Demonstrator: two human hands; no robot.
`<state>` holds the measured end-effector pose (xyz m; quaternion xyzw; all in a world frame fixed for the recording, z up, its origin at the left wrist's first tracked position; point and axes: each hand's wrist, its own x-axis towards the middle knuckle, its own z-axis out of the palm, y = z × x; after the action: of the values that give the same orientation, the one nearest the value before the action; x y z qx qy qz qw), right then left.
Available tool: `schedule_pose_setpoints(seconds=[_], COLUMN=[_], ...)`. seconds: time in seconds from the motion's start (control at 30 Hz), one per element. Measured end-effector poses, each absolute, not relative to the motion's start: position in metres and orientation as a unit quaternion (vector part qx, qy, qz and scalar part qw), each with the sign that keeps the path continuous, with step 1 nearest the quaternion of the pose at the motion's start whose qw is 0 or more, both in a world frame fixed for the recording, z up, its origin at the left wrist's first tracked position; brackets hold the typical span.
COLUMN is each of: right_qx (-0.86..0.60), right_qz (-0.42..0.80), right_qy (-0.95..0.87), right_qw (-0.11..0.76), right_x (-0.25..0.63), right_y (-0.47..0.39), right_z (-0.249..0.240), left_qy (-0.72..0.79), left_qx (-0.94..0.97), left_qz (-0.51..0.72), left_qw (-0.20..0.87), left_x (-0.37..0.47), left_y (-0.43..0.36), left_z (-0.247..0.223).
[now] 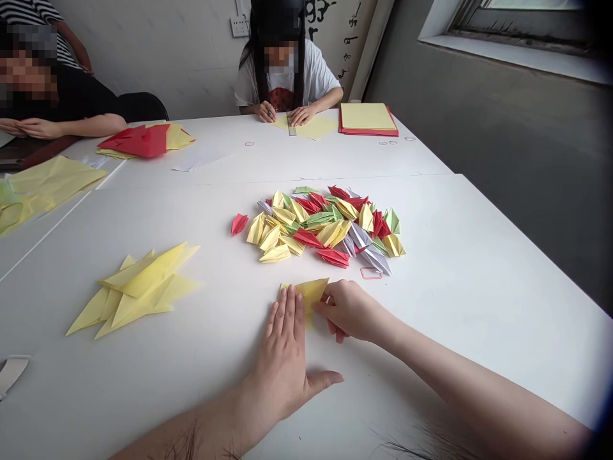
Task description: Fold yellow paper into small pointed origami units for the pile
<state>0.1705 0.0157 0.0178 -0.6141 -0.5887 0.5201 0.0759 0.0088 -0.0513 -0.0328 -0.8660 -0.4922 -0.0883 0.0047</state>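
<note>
A yellow sheet of folded paper [312, 291] lies on the white table in front of me, partly hidden under my fingers. My left hand [287, 348] rests flat on its left part, fingers stretched out and thumb spread to the right. With bent fingers, my right hand [349, 310] pinches the paper's right edge. Just beyond is a heap of small folded paper pieces [325, 223] in yellow, red, green and pale purple. One red folded piece [239, 223] sits apart at the heap's left. Larger yellow folded papers [138, 291] are piled to the left.
Across the white table [479, 268], a person [287, 76] holds a pen and a ruler over yellow paper. Beside them lies a stack of yellow and red sheets [368, 117]. Red and yellow papers [143, 140] lie far left, near another person's arms [71, 124].
</note>
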Motion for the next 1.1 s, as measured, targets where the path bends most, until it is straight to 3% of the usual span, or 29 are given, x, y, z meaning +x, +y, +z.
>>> schedule_pose_setpoints(seconds=[0.27,0.33,0.47,0.67,0.83,1.1], right_qx=[-0.602,-0.591,-0.512,-0.275,-0.187,-0.140], right_qz=[0.518,0.459,0.230,-0.034,-0.130,-0.154], right_qy=[-0.600,-0.648,-0.797,-0.937,-0.949,-0.960], right_qw=[0.099,0.141,0.222,0.211,0.218,0.185], right_x=[0.192,0.196,0.198,0.196,0.197,0.199], right_y=[0.019,0.016,0.014,0.027,0.033,0.039], right_z=[0.014,0.011,0.007,-0.006,-0.017,-0.015], left_qy=[-0.462,-0.457,-0.456,-0.457,-0.451,-0.456], left_qx=[-0.883,-0.885,-0.885,-0.884,-0.888,-0.886], left_qz=[-0.083,-0.084,-0.082,-0.078,-0.070,-0.066], left_qw=[-0.023,-0.030,-0.045,-0.057,-0.064,-0.047], left_x=[0.004,0.003,0.002,0.002,0.000,0.001], left_y=[-0.050,-0.049,-0.049,-0.048,-0.047,-0.048], left_z=[-0.025,-0.024,-0.022,-0.024,-0.024,-0.023])
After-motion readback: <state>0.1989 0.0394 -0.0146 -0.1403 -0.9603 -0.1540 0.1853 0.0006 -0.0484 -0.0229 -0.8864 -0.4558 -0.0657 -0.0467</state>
